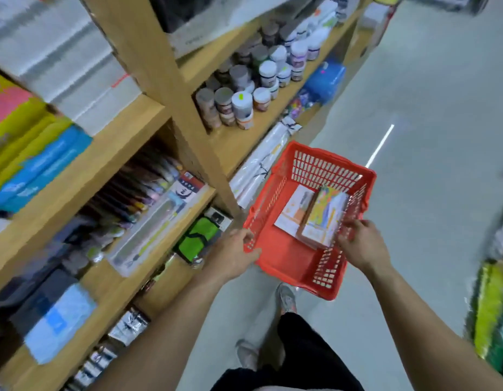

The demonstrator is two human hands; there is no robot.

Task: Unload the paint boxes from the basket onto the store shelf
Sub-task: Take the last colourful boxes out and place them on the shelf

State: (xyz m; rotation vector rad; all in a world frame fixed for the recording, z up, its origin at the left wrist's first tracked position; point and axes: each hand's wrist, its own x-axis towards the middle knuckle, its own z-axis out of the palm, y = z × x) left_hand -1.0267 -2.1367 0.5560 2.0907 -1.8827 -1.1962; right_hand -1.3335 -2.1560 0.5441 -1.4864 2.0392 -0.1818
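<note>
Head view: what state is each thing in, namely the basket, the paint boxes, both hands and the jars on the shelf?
basket: held off the floor, still loaded.
paint boxes: inside the basket, not yet shelved; the colourful one lies tilted over a flat one.
left hand: grips the basket's left rim.
right hand: fingers curled at the right wall beside the boxes; what they hold is unclear.
jars: upright on the shelf, lids on.
</note>
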